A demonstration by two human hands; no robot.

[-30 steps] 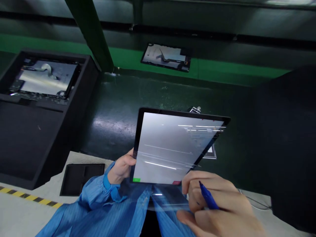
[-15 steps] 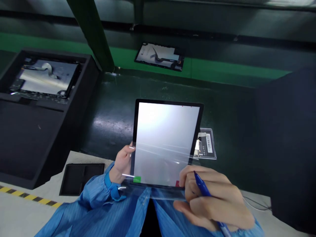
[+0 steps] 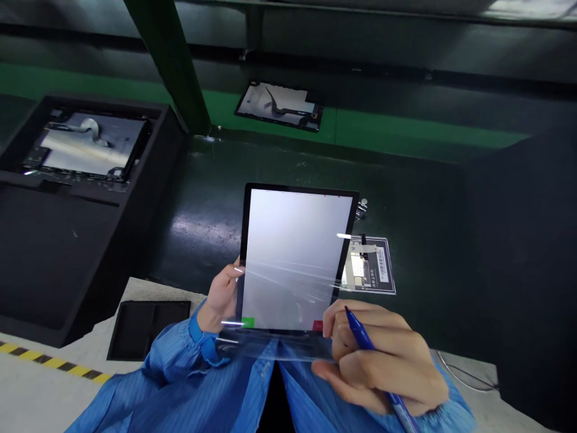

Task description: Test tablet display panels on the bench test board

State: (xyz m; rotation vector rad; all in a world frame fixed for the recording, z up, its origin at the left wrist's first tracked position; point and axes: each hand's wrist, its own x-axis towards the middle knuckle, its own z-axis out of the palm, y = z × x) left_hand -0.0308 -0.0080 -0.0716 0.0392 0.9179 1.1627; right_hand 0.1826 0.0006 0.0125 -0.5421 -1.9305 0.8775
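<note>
My left hand (image 3: 222, 294) grips the left edge of a tablet-like display panel (image 3: 295, 258), thumb over the front. Its screen glows white, with a green block at the lower left, a red block at the lower right and small red marks along the top. A clear film (image 3: 274, 346) hangs over the lower part and past the bottom edge. In my right hand (image 3: 383, 358) a blue pen (image 3: 359, 328) sits between the fingers, tip pointing up and left. The curled fingers are at the panel's lower right corner; whether they pinch the film, I cannot tell.
A circuit board (image 3: 370, 264) on a labelled dark sheet lies partly behind the panel. Another panel (image 3: 279, 106) rests on the green strip at the back. On the left, a black box (image 3: 139, 198) holds a further panel (image 3: 90, 144). A black tray (image 3: 148, 331) sits lower left.
The lit panel has shifted slightly left and up at its lower right, showing more of the circuit board. At the back, the other panel and a seam in the green strip have moved left.
</note>
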